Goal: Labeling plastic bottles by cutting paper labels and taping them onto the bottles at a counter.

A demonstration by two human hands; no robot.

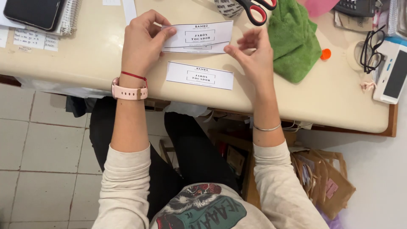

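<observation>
left hand (142, 42) + right hand (254, 53) pinching paper label (199, 37) ends | near counter (106, 63) front edge | uneven tug might tear it (thin paper)

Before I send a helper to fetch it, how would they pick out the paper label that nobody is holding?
Start at the cream table and find the green cloth near its far edge. Left of the cloth, the left hand and right hand hold one white printed strip. The loose label lies flat just below that strip, nearer the table's front edge, touched by neither hand.
</observation>
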